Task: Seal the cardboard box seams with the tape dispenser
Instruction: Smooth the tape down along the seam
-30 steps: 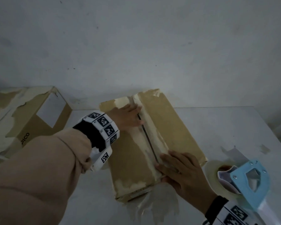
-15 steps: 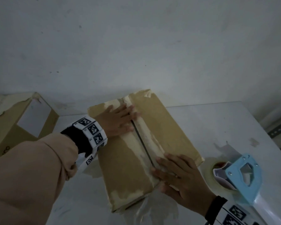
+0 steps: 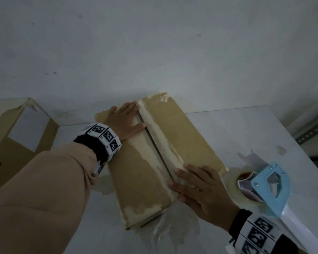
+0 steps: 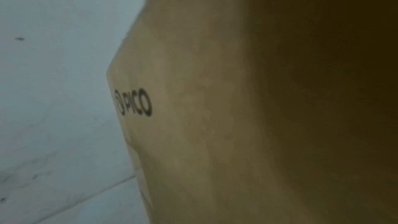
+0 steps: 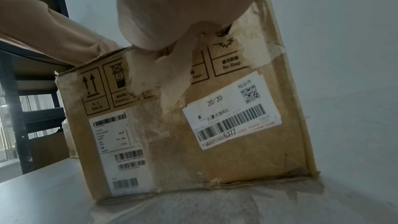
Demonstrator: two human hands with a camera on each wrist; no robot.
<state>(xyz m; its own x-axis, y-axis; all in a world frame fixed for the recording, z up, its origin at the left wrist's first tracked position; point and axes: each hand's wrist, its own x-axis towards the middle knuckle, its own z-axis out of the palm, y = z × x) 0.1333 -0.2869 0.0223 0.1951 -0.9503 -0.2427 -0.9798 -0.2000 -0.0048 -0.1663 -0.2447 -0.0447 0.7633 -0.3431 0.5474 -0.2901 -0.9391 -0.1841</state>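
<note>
A brown cardboard box (image 3: 187, 136) stands on the white table, its two top flaps closed with a dark open seam (image 3: 155, 151) down the middle and old torn tape along it. My left hand (image 3: 127, 118) lies flat on the left flap at the far end, fingers straight. My right hand (image 3: 195, 182) presses flat on the near end of the seam, fingers spread. The blue tape dispenser (image 3: 268, 189) with a clear tape roll lies on the table right of the box, untouched. The right wrist view shows the box's labelled front face (image 5: 215, 125).
A second cardboard box (image 3: 13, 136) marked PICO stands at the left, close to my left sleeve. The white table (image 3: 246, 129) ends at a grey wall behind. A dark metal shelf (image 5: 25, 108) stands beyond the table. Loose clear tape scraps (image 3: 165, 228) lie before the box.
My left hand has slid along the left flap toward the far end of the seam. The right hand has stayed pressed at the near end. The head view has shifted a little.
</note>
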